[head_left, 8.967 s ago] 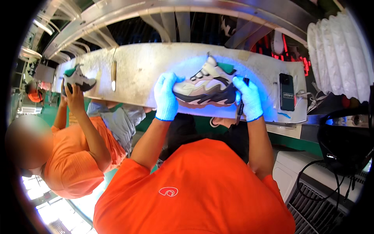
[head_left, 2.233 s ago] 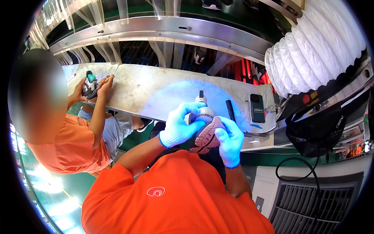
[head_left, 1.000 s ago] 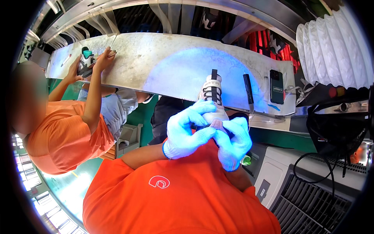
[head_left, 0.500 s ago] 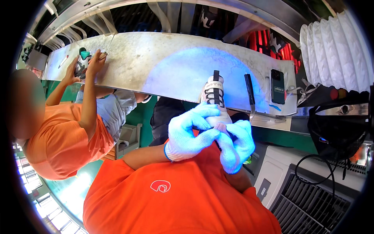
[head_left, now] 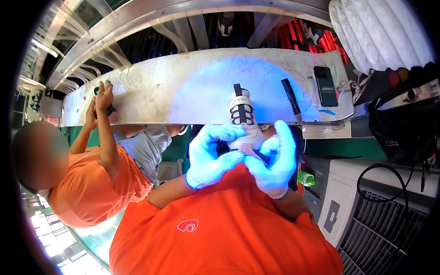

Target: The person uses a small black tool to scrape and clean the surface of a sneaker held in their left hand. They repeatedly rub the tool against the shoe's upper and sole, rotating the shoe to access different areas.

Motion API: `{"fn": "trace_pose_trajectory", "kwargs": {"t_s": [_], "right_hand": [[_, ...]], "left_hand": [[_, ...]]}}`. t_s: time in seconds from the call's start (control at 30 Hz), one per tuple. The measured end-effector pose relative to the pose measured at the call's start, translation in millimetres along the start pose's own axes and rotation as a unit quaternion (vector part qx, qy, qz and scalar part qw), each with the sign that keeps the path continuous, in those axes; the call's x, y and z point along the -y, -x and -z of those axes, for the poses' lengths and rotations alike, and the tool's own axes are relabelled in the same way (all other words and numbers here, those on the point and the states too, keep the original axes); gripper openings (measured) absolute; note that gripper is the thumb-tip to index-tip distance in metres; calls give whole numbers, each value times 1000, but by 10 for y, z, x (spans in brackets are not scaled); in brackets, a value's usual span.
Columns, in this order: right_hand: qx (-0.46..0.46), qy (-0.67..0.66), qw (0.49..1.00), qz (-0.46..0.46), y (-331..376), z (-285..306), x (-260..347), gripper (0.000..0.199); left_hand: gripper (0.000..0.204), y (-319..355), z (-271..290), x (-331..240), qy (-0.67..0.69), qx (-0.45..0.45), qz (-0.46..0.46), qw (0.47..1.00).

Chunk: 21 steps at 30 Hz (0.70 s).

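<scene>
I hold a white sneaker with black laces [head_left: 242,120] close to my chest, its toe pointing away toward the bench. My left hand [head_left: 211,155], in a light blue glove, grips the shoe's left side near the heel. My right hand [head_left: 273,158], also gloved, wraps the right side, fingers curled under it. The heel end is hidden behind my hands. Blue light falls on the grey metal bench [head_left: 192,87] just beyond the shoe.
A black phone [head_left: 326,85] and a dark flat tool [head_left: 290,96] lie on the bench at right. A co-worker in orange [head_left: 91,178] at my left holds another shoe [head_left: 103,98] on the bench. White ducting [head_left: 380,32] hangs at upper right; a white cabinet [head_left: 366,201] stands at right.
The shoe has been lifted off the bench and turned toe-away, drawn in to my chest. Over the last second my hands barely shift; the co-worker keeps working a shoe at the bench's left end.
</scene>
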State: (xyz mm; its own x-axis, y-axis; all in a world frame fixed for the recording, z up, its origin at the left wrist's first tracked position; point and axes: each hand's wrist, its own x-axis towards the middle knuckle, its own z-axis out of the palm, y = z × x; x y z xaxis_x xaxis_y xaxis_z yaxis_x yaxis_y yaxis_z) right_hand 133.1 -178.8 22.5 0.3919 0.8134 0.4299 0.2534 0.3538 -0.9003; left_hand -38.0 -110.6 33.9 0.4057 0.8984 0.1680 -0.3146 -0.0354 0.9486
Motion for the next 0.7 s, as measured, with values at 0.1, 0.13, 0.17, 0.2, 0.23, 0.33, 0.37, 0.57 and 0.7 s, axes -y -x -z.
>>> {"fn": "trace_pose_trajectory", "kwargs": {"t_s": [0.1, 0.13, 0.17, 0.2, 0.23, 0.33, 0.37, 0.57, 0.7], "right_hand": [[18, -10, 999, 38, -106, -27, 60, 83], [29, -15, 999, 38, -129, -17, 63, 82], [44, -21, 998, 37, -133, -16, 70, 81], [55, -8, 998, -3, -124, -17, 115, 77], [57, -11, 998, 0, -140, -20, 133, 76], [69, -9, 997, -17, -147, 20, 175, 74], [74, -5, 997, -26, -180, 39, 210, 74], [83, -21, 995, -43, -167, 71, 173, 75], [79, -14, 997, 1, -226, 81, 138, 74]], "left_hand": [[52, -172, 211, -82, -27, 107, 27, 994], [54, -231, 232, -151, -39, 130, 41, 990], [57, -267, 243, -202, -49, 148, 58, 986], [59, -292, 275, -195, -48, 166, 80, 982], [57, -298, 267, -208, -47, 154, 90, 983], [51, -245, 192, -152, -22, 116, 122, 986], [47, -242, 178, -138, -8, 107, 122, 987], [32, -238, 12, -182, -16, 59, 132, 989], [30, -250, -46, -226, 8, 23, 167, 986]]}}
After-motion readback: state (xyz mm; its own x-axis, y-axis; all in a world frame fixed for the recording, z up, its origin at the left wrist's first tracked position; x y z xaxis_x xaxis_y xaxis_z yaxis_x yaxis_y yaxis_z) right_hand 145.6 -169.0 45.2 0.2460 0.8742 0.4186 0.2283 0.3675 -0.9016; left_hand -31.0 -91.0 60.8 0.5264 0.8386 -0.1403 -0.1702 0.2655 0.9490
